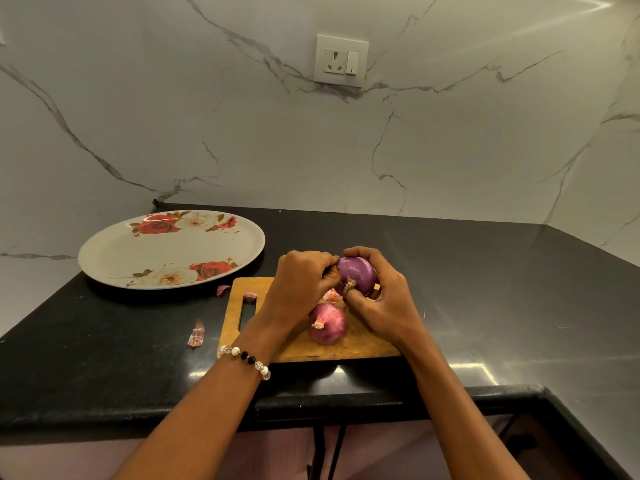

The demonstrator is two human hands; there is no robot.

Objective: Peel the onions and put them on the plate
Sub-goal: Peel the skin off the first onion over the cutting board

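A smooth purple onion (358, 274) is held above the wooden cutting board (313, 344). My right hand (379, 296) cups it from the right, fingers curled round it. My left hand (298, 287) touches the onion's left side, its fingertips curled in and pinching at the skin there. A second onion (327, 323), still in its pinkish dry skin, lies on the board just below my hands. The white plate (138, 258) with red rose prints sits to the left of the board with nothing on it.
Loose bits of onion skin lie on the black counter (502, 289): one piece of skin (196, 335) left of the board, another skin scrap (222, 289) near the plate, another skin flake (249, 296) on the board's corner. A marble wall with a socket (341, 60) stands behind.
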